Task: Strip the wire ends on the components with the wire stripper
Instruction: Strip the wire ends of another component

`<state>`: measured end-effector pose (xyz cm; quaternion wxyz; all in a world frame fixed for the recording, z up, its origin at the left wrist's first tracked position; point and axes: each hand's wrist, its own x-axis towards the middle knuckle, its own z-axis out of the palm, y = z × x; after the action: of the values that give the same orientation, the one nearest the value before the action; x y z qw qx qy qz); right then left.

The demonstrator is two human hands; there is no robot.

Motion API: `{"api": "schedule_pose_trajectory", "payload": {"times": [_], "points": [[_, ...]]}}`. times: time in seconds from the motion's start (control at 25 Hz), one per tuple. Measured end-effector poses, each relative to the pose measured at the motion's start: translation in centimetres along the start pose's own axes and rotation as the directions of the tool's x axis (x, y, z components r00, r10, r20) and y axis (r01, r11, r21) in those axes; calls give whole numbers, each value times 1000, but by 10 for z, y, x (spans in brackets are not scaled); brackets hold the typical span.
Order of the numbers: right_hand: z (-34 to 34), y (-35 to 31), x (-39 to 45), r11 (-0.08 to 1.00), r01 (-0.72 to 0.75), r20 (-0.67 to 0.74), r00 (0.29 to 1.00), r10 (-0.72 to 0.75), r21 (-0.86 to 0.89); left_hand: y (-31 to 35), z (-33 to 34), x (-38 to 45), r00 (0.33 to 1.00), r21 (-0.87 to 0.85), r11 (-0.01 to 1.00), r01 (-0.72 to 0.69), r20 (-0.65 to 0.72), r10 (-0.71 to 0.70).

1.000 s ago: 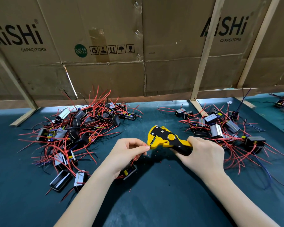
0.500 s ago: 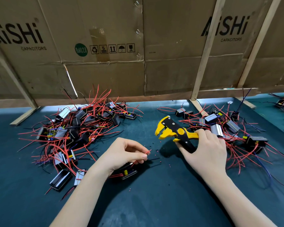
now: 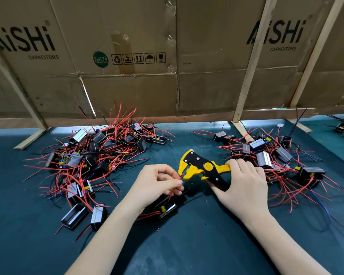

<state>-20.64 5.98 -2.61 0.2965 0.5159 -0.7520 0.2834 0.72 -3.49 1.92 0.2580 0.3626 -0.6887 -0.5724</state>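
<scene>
My right hand [image 3: 244, 183] grips the handles of the yellow and black wire stripper [image 3: 202, 168], whose jaws point left and stand apart. My left hand [image 3: 157, 182] pinches a thin red wire [image 3: 176, 184] between thumb and forefinger, and the wire's tip reaches the stripper's jaws. That wire runs down to a small black component [image 3: 166, 208] lying on the mat just below my left hand, partly hidden by it.
A big heap of black components with red wires [image 3: 91, 161] lies at the left, a second heap [image 3: 276, 161] at the right behind my right hand. Cardboard sheets [image 3: 127, 56] on wooden slats wall off the back. The dark green mat [image 3: 187, 245] carries tiny red insulation scraps.
The stripper pulled away to the upper right with its jaws apart, then came back left and lower. Its jaws now meet the red wire tip that my left hand has raised.
</scene>
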Motion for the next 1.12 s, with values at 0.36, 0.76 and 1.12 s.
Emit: {"api": "schedule_pose_trajectory", "payload": {"times": [0.36, 0.76, 1.12], "points": [[-2, 0, 2, 998, 60, -16, 998, -61, -34, 0, -2, 0, 998, -3, 998, 55, 10, -55], [-1, 3, 3, 993, 112, -28, 993, -112, -28, -1, -3, 0, 995, 34, 995, 91, 32, -92], [-8, -3, 1, 999, 38, 69, 997, -38, -4, 6, -8, -3, 994, 44, 997, 64, 86, -68]]}}
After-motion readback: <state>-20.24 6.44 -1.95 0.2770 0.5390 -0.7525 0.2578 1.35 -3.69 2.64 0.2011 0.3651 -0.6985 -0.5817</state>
